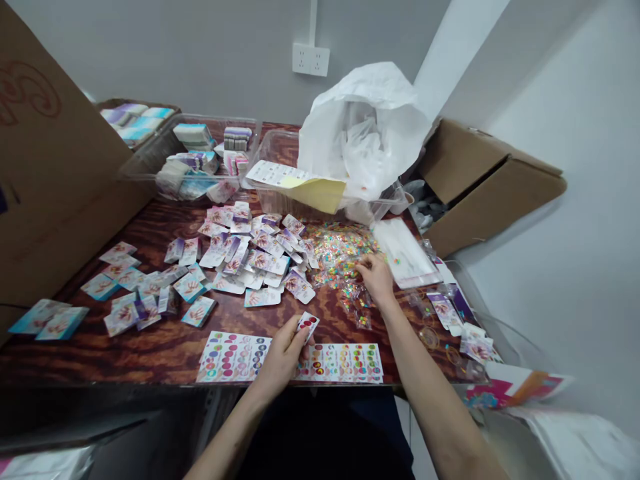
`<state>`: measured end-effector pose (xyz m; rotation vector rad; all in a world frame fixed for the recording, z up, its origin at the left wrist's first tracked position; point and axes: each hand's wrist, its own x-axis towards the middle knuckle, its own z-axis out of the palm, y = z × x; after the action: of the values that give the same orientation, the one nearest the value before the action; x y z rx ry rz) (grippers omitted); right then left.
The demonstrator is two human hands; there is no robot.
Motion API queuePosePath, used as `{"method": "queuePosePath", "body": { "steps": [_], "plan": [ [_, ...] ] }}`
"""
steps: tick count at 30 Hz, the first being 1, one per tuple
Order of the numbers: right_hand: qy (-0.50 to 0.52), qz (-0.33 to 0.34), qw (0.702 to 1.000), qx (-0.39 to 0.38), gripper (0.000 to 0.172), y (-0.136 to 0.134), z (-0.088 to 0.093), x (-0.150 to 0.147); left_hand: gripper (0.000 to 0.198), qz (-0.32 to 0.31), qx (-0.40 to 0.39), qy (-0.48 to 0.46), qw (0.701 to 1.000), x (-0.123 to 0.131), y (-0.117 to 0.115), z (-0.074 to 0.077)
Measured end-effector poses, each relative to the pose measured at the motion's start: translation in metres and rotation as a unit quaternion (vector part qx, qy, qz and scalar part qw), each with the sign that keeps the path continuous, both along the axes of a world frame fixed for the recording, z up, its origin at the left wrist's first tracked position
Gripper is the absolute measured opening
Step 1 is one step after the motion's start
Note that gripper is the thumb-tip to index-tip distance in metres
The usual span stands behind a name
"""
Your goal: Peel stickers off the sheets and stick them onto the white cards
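Note:
My left hand (285,352) pinches a small printed card (307,325) above two sheets of coloured dot stickers (235,357) lying at the table's front edge. My right hand (376,279) reaches forward, its fingers curled down into a heap of small clear packets with colourful bits (340,250); what they grip is hidden. A wide scatter of small hand-print cards (250,257) lies left of that heap on the dark wood table (165,347).
Clear trays with stacked cards (193,160) stand at the back left, next to a large cardboard sheet (50,173). A white plastic bag (365,127) and an open cardboard box (480,180) sit at the back right. More cards and clear sleeves (450,313) lie on the right.

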<state>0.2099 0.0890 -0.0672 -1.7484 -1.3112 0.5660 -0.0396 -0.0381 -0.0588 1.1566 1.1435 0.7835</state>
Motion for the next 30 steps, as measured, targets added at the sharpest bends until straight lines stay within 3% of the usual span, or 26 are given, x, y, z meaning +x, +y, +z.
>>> {"method": "queuePosePath", "body": {
  "steps": [3, 7, 12, 16, 20, 25, 30],
  "plan": [
    [0.054, 0.05, 0.997, -0.026, 0.025, -0.009, 0.0, 0.005, 0.034, 0.022, -0.012, -0.005, 1.0, -0.003, 0.007, -0.001],
    [0.124, 0.084, 0.987, -0.065, 0.038, -0.037, 0.015, 0.003, 0.035, 0.026, -0.029, -0.012, 0.999, 0.0, 0.02, 0.0],
    [0.191, 0.163, 0.965, -0.079, 0.032, -0.064, 0.041, -0.019, 0.035, 0.001, -0.034, -0.015, 0.999, 0.02, 0.037, 0.003],
    [0.14, 0.208, 0.965, -0.08, 0.028, -0.07, 0.051, -0.032, 0.036, 0.008, -0.034, -0.006, 0.999, 0.032, 0.047, 0.003],
    [0.039, 0.241, 0.966, -0.082, 0.025, -0.074, 0.051, -0.047, 0.047, 0.024, -0.03, 0.006, 0.999, 0.039, 0.05, 0.003],
    [-0.098, 0.193, 0.976, -0.036, 0.021, -0.082, 0.048, -0.068, 0.051, 0.018, -0.012, 0.003, 1.0, 0.044, 0.047, 0.005],
    [0.034, 0.221, 0.972, -0.079, 0.03, -0.076, 0.036, -0.05, 0.044, 0.004, -0.008, -0.014, 1.0, 0.034, 0.042, 0.01]
  ]
}}
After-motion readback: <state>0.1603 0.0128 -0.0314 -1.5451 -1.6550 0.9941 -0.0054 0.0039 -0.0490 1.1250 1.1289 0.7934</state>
